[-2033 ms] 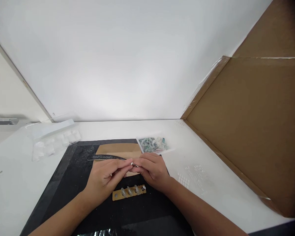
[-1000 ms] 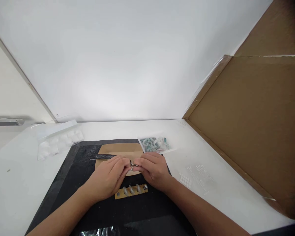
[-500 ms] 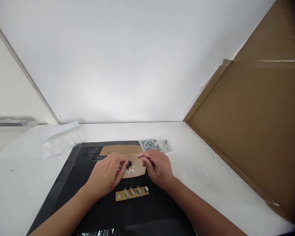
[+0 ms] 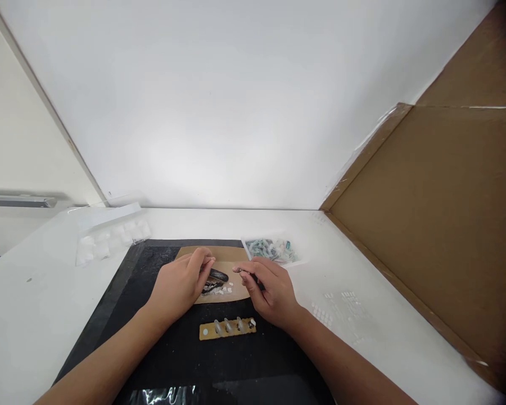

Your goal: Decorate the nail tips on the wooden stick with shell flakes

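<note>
My left hand [image 4: 177, 283] is closed in a pinch above the tan board [image 4: 240, 291]; whatever sits between its fingertips is too small to make out. Close by its fingers is a dark oblong piece with rounded ends [image 4: 218, 275], its far part hidden behind the hand. My right hand [image 4: 272, 287] is closed on a slim dark tool [image 4: 253, 275] with a shiny metal tip, pointing left. Small white pieces [image 4: 223, 291] lie on the board beneath the hands. Nearer me, a gold strip [image 4: 209, 333] carries several upright clear nail tips [image 4: 229, 325].
A white box [image 4: 245, 247] of clear and teal nail tips stands behind my right hand. A clear tray with white contents [image 4: 112, 239] is at the left. Small transparent sheets [image 4: 348, 309] lie to the right. A black mat [image 4: 164, 360] covers the middle; cardboard [image 4: 425, 236] borders the right side.
My left hand has shifted slightly up and left, so more of the dark oblong piece shows. My right hand keeps its hold on the tool, its tip slightly further left. The view has moved a little.
</note>
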Tool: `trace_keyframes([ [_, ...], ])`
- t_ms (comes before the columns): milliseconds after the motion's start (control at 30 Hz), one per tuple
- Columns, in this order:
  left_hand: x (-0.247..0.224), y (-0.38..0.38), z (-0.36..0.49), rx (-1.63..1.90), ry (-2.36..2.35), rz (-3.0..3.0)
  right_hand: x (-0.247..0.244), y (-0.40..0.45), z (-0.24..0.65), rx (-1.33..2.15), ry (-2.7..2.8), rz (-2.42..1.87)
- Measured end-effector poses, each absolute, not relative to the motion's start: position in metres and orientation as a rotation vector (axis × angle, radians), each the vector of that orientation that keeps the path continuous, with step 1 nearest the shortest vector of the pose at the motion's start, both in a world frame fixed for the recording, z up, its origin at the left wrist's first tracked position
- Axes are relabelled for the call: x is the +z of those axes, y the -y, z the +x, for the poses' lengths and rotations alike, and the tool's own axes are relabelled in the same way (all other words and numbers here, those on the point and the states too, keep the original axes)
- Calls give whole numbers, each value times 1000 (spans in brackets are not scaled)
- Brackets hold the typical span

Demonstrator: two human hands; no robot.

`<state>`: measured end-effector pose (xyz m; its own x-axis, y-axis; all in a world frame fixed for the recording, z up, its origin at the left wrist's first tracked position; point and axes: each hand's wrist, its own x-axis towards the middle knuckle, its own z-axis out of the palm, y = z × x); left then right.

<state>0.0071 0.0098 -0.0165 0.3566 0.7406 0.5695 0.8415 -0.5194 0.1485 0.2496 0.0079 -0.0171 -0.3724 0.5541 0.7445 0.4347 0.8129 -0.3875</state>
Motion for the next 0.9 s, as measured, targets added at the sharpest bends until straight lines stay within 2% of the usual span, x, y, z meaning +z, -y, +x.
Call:
trace_keyframes([
  [900, -18, -14, 1, -758, 1176, -2540, -25, -15, 252, 143, 2103, -755],
])
